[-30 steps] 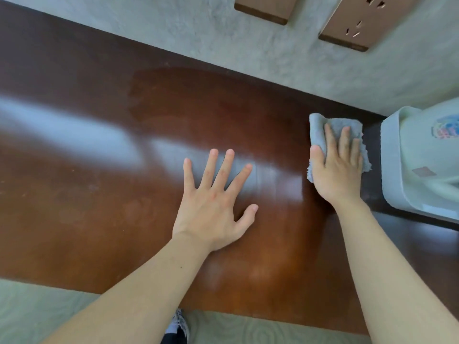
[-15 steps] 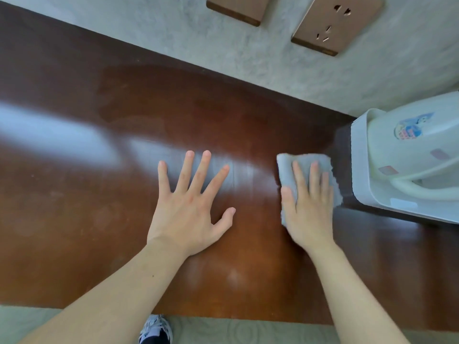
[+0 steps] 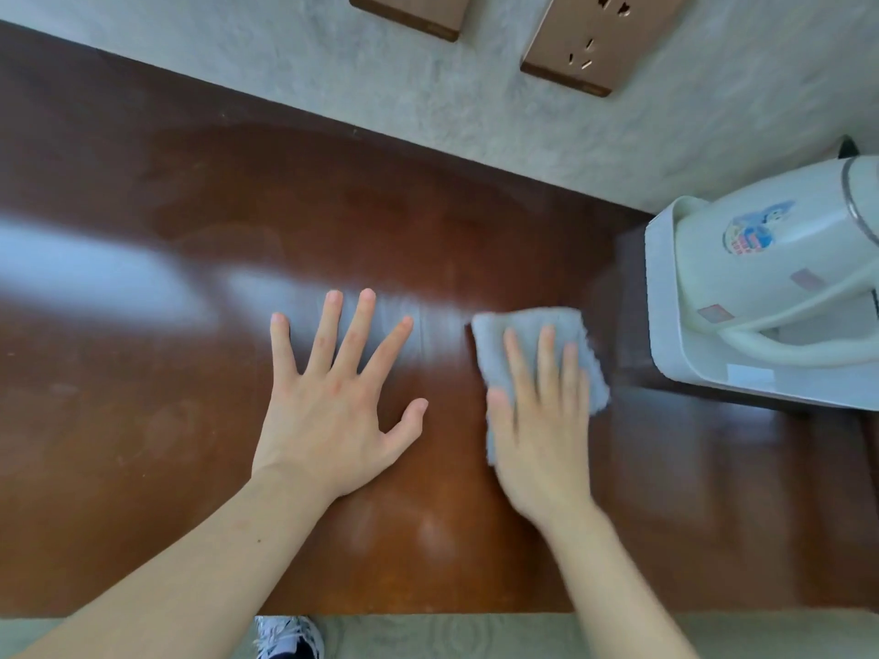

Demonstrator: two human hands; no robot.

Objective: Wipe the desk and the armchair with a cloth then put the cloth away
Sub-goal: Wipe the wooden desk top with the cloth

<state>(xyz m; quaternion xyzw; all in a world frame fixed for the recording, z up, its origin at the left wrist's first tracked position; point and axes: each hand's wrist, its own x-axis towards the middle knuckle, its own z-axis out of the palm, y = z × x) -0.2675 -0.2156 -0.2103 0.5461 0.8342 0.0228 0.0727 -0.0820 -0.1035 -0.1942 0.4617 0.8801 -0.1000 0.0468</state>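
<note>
Here we see the grey cloth [image 3: 537, 335] lying flat on the brown desk [image 3: 190, 420], at about three o'clock from the middle of the view. The right hand [image 3: 540, 430] presses down on it with straight fingers laid side by side; its grip is flat and wide, nothing curled round the cloth, whose far edge and right edge show past the fingertips. This hand is slightly blurred. At nine o'clock from the cloth, just beside it but apart, the left hand [image 3: 333, 406] rests palm-down on the bare wood, fingers spread wide and holding nothing. Pale streaks of reflected light run across the glossy surface near the fingertips of both hands. At two to three o'clock from the cloth, near it, a white electric kettle [image 3: 770, 259] sits on a white tray [image 3: 661, 297] by the right edge. At twelve o'clock, on the grey wall [image 3: 333, 78], we make out two bronze socket plates [image 3: 594, 35]. At six o'clock, below the desk's near edge, a sneaker [image 3: 288, 637] stands on pale carpet.
</note>
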